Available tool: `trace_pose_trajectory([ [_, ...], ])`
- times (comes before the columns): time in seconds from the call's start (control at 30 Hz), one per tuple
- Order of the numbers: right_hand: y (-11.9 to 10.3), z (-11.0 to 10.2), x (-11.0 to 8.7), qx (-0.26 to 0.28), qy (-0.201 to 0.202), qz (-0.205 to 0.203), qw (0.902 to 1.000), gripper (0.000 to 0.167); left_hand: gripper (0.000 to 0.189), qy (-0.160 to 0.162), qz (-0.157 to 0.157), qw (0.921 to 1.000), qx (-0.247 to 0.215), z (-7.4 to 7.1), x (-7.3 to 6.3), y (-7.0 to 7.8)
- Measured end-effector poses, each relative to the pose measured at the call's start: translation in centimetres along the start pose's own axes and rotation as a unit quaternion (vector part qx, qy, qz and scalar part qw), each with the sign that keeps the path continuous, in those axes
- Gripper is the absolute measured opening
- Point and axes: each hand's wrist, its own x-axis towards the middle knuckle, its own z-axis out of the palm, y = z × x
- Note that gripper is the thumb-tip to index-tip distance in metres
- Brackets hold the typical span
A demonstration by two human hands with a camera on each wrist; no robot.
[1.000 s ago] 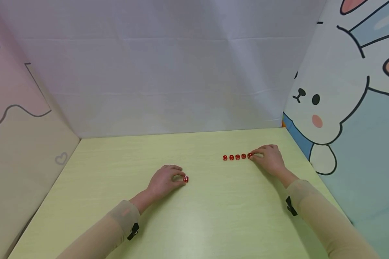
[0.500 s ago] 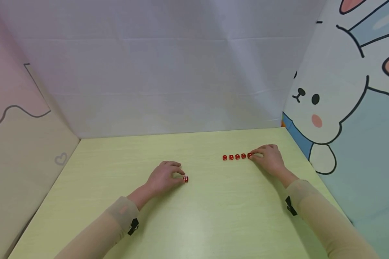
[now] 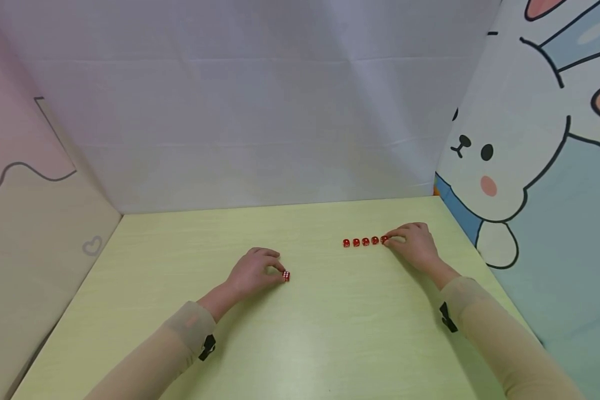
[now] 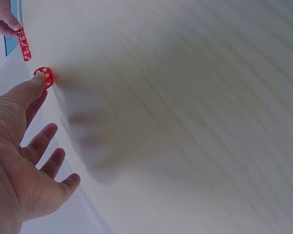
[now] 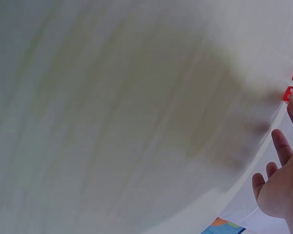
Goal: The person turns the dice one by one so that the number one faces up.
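Observation:
Near the middle of the table my left hand (image 3: 252, 273) pinches a red die (image 3: 286, 276) with white pips between thumb and index finger. Its other fingers are spread apart in the left wrist view, with the thumb covering part of the die (image 4: 45, 77). Farther back on the right, several red dice (image 3: 365, 241) stand in a spaced row. My right hand (image 3: 414, 244) pinches the die at the row's right end (image 3: 384, 239). The right wrist view has that die (image 5: 290, 93) at its edge, partly behind the thumb.
The pale yellow table (image 3: 300, 344) meets a white cloth backdrop (image 3: 260, 122) at its far edge. A pink and cream panel (image 3: 35, 233) borders the left side. On the right stands a panel with a cartoon rabbit (image 3: 520, 166).
My left hand has shifted slightly up in the head view. Its index finger looked lifted a little half a second ago and now meets the die. The right hand and the row stay put.

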Motion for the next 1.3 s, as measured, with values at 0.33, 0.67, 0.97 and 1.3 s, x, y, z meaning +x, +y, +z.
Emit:
trace_pose_trajectory([
  [0.33,-0.1,-0.1,-0.1,-0.003,0.002,-0.006,1.0,0.029,0.013,0.006,0.011,0.9997,0.023,0.5,-0.2,0.2],
  [0.67,0.0,0.0,0.0,0.001,0.001,-0.005,1.0,0.029,0.01,0.037,0.006,0.9984,-0.041,1.1,-0.2,0.6],
  [0.97,-0.1,-0.2,-0.2,0.005,-0.003,0.0,1.0,0.03,0.011,0.054,-0.004,0.9962,-0.069,2.0,-0.2,1.2],
  [1.3,0.3,0.2,0.0,0.002,-0.003,-0.002,1.0,0.031,0.011,0.061,-0.018,0.9958,-0.066,2.3,-0.3,1.3],
])
